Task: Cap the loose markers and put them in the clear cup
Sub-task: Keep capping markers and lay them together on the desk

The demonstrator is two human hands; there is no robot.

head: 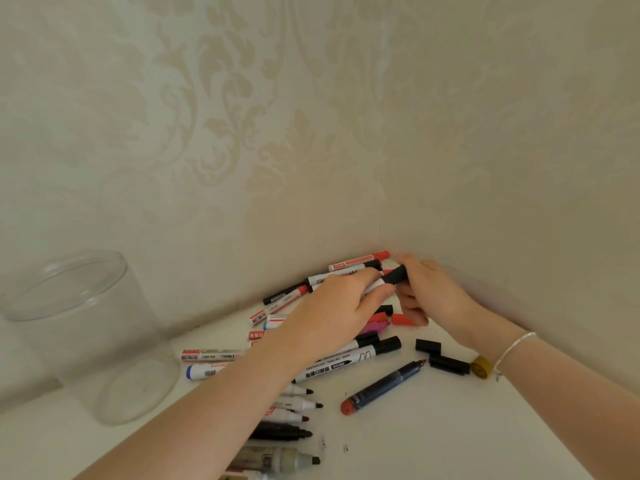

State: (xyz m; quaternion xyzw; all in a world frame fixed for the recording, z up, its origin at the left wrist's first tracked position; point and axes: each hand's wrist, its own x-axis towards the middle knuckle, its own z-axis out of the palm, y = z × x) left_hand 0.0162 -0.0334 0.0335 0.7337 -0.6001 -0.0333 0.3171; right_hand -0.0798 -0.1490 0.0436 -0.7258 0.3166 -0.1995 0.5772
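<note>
Both hands meet over the marker pile at the far corner of the white tabletop (433, 441), where two patterned walls join. The left hand (332, 313) has its fingers curled round a white-barrelled marker (372, 287), most of it hidden by the fingers. The right hand (427, 292) pinches a black cap (396, 276) at that marker's end; whether the cap is fully seated cannot be told. A bracelet (512, 348) sits on the right wrist.

Under and beyond the hands lie capped red and black markers against the wall. Below the right hand lie loose caps: one red (401, 319), two black (428, 345) (449, 364), one yellow (482, 367). A dark uncapped marker with a red end (384, 388) lies below the right hand, apart from the pile. Several uncapped markers (298, 407) lie beside the left forearm.

The clear cup (86, 337) stands upright well to the left of the left hand, with no markers visible in it.
</note>
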